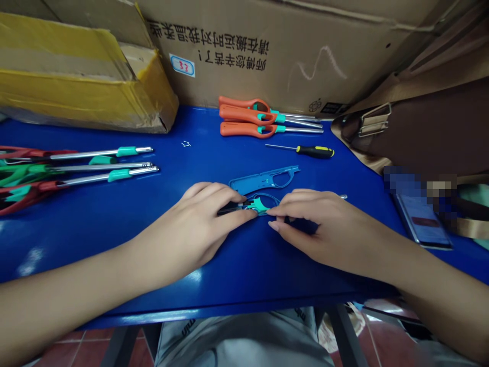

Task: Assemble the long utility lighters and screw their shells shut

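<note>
An opened long-nosed gas lighter lies at the middle of the table in the head view. Its lower blue half [272, 196] holds a teal trigger [259, 205] and small dark inner parts. My left hand [208, 216] is closed on the handle end, fingers and thumb on either side. My right hand [317, 219] has its fingertips bent together at the front of the trigger guard and covers much of the lighter's front; a metal tip [344, 197] shows beyond it. Just behind lies the other blue shell half [263, 179], apart from both hands.
Several orange lighters [248, 116] are stacked by a cardboard box [237, 61]. A screwdriver [315, 151] lies in front of them. Red and green lighters [49, 171] lie at left, near a yellow-taped box [87, 81]. A phone [424, 219] rests at right.
</note>
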Action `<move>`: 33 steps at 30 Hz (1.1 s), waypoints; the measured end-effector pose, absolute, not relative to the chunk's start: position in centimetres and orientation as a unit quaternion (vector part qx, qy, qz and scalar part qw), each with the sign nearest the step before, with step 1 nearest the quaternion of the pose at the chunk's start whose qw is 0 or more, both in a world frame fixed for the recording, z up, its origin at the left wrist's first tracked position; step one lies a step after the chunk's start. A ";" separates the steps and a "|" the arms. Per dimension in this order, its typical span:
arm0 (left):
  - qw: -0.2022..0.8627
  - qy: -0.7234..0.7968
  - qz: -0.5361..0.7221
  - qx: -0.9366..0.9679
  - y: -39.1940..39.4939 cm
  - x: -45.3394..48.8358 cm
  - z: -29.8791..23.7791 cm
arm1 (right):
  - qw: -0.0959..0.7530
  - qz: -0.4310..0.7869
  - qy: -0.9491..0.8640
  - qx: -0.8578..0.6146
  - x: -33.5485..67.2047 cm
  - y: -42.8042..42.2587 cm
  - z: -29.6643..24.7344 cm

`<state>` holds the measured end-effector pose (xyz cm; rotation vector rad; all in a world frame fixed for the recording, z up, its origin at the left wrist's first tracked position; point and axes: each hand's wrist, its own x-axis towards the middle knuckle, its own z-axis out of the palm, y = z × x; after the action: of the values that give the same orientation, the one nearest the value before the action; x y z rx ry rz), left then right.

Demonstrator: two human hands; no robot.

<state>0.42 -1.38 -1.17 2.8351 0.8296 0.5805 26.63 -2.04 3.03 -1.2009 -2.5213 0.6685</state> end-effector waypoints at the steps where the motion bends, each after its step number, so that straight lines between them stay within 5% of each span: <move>1: 0.067 0.274 0.191 0.940 -1.4 0.4 -1.2 | 0.132 0.237 -0.870 -0.412 26.7 -2.0 3.1; 7: 0.067 0.272 0.194 0.940 -1.3 0.4 -1.2 | 0.224 0.176 -0.867 -0.408 27.9 -0.2 3.2; 12: 0.078 0.279 0.195 0.937 -1.0 0.4 -1.2 | 0.179 0.094 -0.889 -0.410 29.8 2.7 1.5; 20: 0.029 0.294 0.246 0.923 -0.6 0.0 0.1 | 0.238 0.102 -0.878 -0.402 29.7 3.4 1.4; 26: -0.079 0.274 0.242 0.927 -0.3 -0.6 1.4 | 0.360 0.287 -0.777 -0.428 27.4 1.1 2.2; 30: -0.073 0.256 0.227 0.937 -0.4 -0.6 1.7 | 0.359 0.450 -0.690 -0.438 26.3 0.3 1.8; 33: -0.059 0.259 0.237 0.934 -0.3 -0.8 1.6 | 0.349 0.428 -0.708 -0.440 26.4 0.4 1.4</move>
<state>-0.83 -0.34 1.65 3.0510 0.8460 0.7736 26.35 0.44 1.41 -1.1405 -1.8332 1.1102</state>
